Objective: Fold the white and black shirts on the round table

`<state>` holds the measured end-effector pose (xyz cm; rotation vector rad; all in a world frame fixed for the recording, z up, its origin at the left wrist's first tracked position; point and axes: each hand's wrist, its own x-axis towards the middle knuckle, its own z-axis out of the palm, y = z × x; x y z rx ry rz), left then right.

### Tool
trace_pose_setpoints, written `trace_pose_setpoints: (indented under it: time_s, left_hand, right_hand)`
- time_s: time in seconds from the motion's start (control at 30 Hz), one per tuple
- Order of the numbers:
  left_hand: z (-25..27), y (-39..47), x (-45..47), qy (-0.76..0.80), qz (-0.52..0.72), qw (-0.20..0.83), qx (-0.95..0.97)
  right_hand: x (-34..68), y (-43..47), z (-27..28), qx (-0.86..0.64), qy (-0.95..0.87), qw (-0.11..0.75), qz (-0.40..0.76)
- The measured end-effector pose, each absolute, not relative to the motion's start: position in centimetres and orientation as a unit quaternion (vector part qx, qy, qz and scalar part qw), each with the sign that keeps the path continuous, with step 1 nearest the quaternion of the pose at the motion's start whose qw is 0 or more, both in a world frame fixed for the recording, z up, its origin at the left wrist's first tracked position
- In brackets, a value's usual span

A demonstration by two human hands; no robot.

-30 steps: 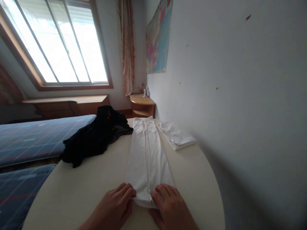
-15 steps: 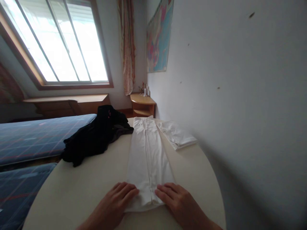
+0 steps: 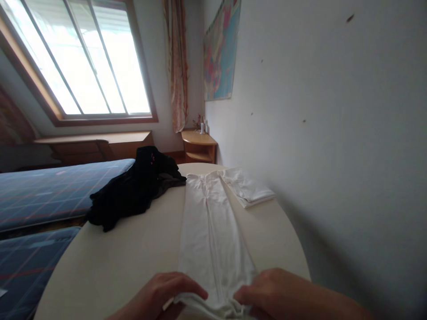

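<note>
Round table (image 3: 143, 253): white garment (image 3: 208, 235), twelve to six o'clock, near end pinched by left hand (image 3: 165, 288) and right hand (image 3: 273, 286). Uneven pulling could skew it, nudging folded cloth (image 3: 248, 186) at one.

A bright window (image 3: 90, 66) in a reddish-brown wooden frame stands beside a long, pale orange patterned curtain (image 3: 178, 66). A colourful rectangular map (image 3: 220, 58) hangs on the white wall (image 3: 316, 80), higher than a rounded light-wood corner stand (image 3: 200, 138). Blue plaid mattresses (image 3: 50, 191) lie at left, partly behind a crumpled black cloth garment (image 3: 128, 191) (it bears small pink marks (image 3: 152, 158)).
</note>
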<state>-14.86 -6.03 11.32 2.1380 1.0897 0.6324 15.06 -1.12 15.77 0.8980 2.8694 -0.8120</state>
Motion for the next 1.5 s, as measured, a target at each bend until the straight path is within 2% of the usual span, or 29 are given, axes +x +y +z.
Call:
trace_pose_setpoints:
  time_s: [0.07, 0.2, 0.37, 0.47, 0.7, 0.87, 0.97, 1.07, 1.17, 1.27, 1.37, 1.5]
  left_hand:
    - [11.6, -4.8, -15.1, 0.465, 0.282, 0.329, 0.772]
    - [11.3, 0.3, -15.3, 0.513, 0.388, 0.366, 0.672]
    - [11.0, 7.7, -15.1, 0.483, 0.495, 0.411, 0.594]
    - [9.5, 11.2, -15.2, 0.496, 0.506, 0.382, 0.593]
    - [4.4, 15.0, -16.0, 0.569, 0.469, 0.287, 0.612]
    - [5.0, 10.6, -15.9, 0.530, 0.427, 0.133, 0.721]
    - [6.5, 6.1, -15.9, 0.441, 0.306, 0.133, 0.833]
    - [6.9, 2.9, -16.0, 0.404, 0.216, 0.126, 0.880]
    - [6.2, 1.9, -16.1, 0.409, 0.184, 0.082, 0.890]
    - [5.6, 2.0, -16.1, 0.416, 0.165, 0.042, 0.893]
    - [6.3, 1.6, -16.0, 0.446, 0.139, 0.052, 0.882]
    - [9.2, -0.9, -15.4, 0.482, 0.074, 0.189, 0.852]
  right_hand:
    - [14.9, 0.5, 18.2, 0.303, 0.908, -0.007, -0.290]
    - [13.9, 5.9, 20.2, 0.309, 0.912, -0.046, -0.265]
    - [12.0, 13.7, 19.4, 0.294, 0.922, -0.059, -0.244]
    - [10.7, 17.7, 17.3, 0.306, 0.918, -0.090, -0.234]
    - [9.2, 22.9, 9.3, 0.375, 0.882, -0.148, -0.244]
    - [10.7, 19.4, 8.3, 0.343, 0.906, -0.212, -0.126]
    - [12.0, 14.8, 9.5, 0.284, 0.932, -0.185, -0.131]
    - [13.1, 10.8, 9.8, 0.243, 0.953, -0.108, -0.145]
    - [13.7, 8.8, 8.8, 0.256, 0.958, -0.072, -0.108]
    - [13.8, 8.5, 7.8, 0.275, 0.955, -0.078, -0.076]
    - [13.6, 7.9, 8.1, 0.278, 0.954, -0.076, -0.079]
    - [13.3, 5.2, 9.6, 0.247, 0.956, -0.026, -0.154]
